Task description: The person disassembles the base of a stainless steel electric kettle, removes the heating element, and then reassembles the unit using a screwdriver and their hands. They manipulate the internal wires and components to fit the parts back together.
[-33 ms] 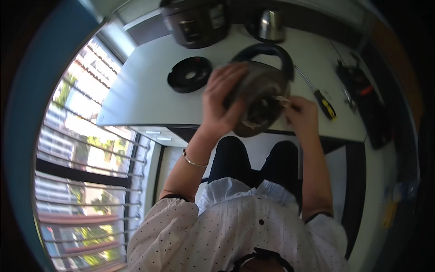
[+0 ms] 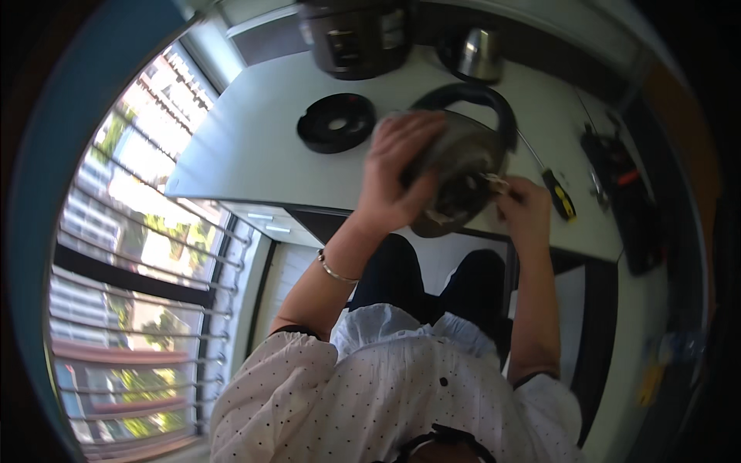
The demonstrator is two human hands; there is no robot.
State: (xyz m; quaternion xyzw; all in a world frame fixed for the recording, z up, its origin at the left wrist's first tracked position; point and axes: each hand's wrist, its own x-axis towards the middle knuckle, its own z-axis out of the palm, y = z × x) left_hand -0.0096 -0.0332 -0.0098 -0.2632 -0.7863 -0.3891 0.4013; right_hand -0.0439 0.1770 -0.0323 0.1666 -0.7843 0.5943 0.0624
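An electric kettle [image 2: 454, 220] is tipped on its side at the counter's front edge, its opened underside turned toward me and its black handle [image 2: 505, 116] toward the back. My left hand [image 2: 397, 174] is wrapped round its body from the left. At the underside's right edge, the fingers of my right hand [image 2: 525, 208] pinch small pale pieces that look like wires [image 2: 495, 182]. A round black cover [image 2: 336, 123] with a hole in its middle lies on the counter to the left. Just right of the kettle is a screwdriver [image 2: 559, 194] with a black and yellow handle.
Behind stand a large dark cooker [image 2: 359, 42] and a shiny metal vessel [image 2: 478, 55]. A dark tool pouch [image 2: 624, 181] lies along the right side of the white counter [image 2: 247, 147]. Small metal parts [image 2: 598, 189] sit beside it. A barred window [image 2: 139, 293] is at left.
The whole view has shifted slightly, with the counter's things appearing farther right. My hands keep the same grip on the kettle and the pale pieces.
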